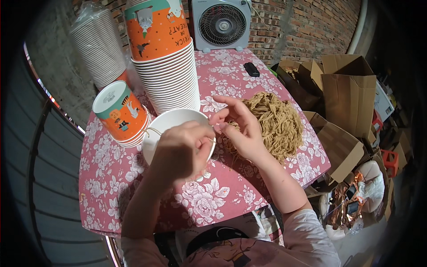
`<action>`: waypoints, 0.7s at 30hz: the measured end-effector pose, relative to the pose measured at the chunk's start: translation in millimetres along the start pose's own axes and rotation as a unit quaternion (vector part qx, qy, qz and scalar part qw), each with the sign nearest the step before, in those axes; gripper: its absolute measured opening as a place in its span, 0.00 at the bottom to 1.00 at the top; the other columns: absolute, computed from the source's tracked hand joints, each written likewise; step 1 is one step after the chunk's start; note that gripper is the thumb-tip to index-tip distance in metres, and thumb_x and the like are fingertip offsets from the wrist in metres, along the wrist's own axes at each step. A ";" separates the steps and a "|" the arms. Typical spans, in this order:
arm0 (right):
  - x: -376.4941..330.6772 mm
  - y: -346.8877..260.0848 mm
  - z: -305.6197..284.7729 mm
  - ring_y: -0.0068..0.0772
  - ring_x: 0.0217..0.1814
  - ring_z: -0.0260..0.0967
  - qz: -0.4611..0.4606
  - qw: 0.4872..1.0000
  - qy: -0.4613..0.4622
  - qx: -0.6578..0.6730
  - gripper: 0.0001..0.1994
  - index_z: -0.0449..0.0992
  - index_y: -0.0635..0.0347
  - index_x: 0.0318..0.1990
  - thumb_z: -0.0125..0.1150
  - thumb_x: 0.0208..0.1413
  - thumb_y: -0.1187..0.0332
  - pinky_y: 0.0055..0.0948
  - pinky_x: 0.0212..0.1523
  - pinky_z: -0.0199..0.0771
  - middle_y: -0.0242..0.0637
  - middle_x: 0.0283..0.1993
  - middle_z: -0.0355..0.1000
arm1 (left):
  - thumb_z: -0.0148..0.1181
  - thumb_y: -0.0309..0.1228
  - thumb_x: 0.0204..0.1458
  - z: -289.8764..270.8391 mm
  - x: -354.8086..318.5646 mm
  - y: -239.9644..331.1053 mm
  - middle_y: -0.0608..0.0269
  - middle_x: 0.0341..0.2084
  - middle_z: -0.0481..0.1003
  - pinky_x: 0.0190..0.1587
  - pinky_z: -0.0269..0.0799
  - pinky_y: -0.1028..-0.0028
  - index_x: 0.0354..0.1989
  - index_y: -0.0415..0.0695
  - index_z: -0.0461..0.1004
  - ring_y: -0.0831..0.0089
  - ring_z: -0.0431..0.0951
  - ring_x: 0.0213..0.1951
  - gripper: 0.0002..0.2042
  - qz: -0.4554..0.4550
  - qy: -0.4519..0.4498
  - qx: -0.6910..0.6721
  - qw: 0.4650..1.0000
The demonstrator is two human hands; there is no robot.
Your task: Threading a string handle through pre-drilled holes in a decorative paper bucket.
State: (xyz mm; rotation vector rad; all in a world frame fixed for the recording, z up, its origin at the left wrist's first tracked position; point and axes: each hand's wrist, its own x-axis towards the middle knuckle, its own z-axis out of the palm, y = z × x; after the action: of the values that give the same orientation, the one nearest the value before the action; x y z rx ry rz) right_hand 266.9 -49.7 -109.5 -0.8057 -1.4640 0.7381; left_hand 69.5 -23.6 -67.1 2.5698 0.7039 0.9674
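Observation:
My left hand [181,150] grips a white paper cup [171,121] by its rim, tilted with its mouth facing me. A thin tan cord [153,131] runs along the cup's rim. My right hand [240,127] is beside the cup, with its fingertips pinched on the cord's end near the rim. Just behind that hand lies a heap of tan cord pieces [275,120] on the pink flowered tablecloth [209,196].
Tall stacks of orange and teal printed paper cups [162,49] and a shorter stack [121,113] stand at the left. A wrapped white cup stack [100,46], a white fan [221,24] and a black remote [251,69] are at the back. Open cardboard boxes [347,98] crowd the right.

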 end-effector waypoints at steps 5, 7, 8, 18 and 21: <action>-0.2 -6.9 9.5 0.15 0.37 0.70 -0.016 0.996 -0.006 -0.093 0.23 0.70 0.62 0.57 0.68 0.53 0.75 0.20 0.39 0.72 0.27 0.37 0.75 | 0.62 0.23 0.51 -1.3 4.8 -21.5 0.61 0.30 0.82 0.34 0.75 0.75 0.35 0.35 0.81 0.81 0.79 0.30 0.06 -0.208 -0.050 -0.239 0.947; -0.5 -8.4 12.5 0.17 0.38 0.70 0.003 0.997 0.000 -0.079 0.23 0.70 0.62 0.53 0.73 0.50 0.73 0.22 0.40 0.72 0.29 0.38 0.74 | 0.62 0.23 0.51 -1.2 6.9 -29.5 0.61 0.30 0.82 0.36 0.75 0.77 0.35 0.34 0.81 0.81 0.79 0.32 0.06 -0.218 -0.035 -0.272 0.936; -0.4 -7.8 13.4 0.19 0.39 0.70 -0.025 0.995 0.001 -0.094 0.23 0.70 0.62 0.51 0.74 0.50 0.72 0.23 0.41 0.73 0.31 0.39 0.74 | 0.62 0.23 0.51 -1.6 7.9 -31.4 0.60 0.30 0.82 0.38 0.75 0.79 0.36 0.34 0.81 0.81 0.80 0.34 0.06 -0.229 -0.021 -0.304 0.925; -7.2 -2.1 23.5 0.26 0.46 0.69 -0.007 0.997 0.007 -0.082 0.18 0.69 0.63 0.44 0.71 0.49 0.76 0.27 0.46 0.78 0.37 0.48 0.65 | 0.64 0.22 0.56 -4.3 5.0 -23.5 0.58 0.33 0.82 0.41 0.78 0.78 0.42 0.33 0.79 0.76 0.82 0.36 0.08 -0.283 -0.048 -0.368 0.884; -8.2 0.6 19.3 0.24 0.53 0.68 0.036 0.997 0.009 -0.060 0.15 0.68 0.61 0.43 0.67 0.50 0.79 0.27 0.55 0.76 0.34 0.51 0.65 | 0.65 0.24 0.54 -16.9 2.8 -2.5 0.59 0.31 0.83 0.41 0.78 0.76 0.40 0.35 0.82 0.76 0.83 0.35 0.07 -0.238 -0.076 -0.106 0.963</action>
State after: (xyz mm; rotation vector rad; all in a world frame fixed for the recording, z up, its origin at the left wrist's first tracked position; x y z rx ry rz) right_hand 247.7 -55.7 -115.4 -0.9597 -1.4799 0.6994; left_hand 59.0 -18.1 -54.5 2.1165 1.0465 0.6402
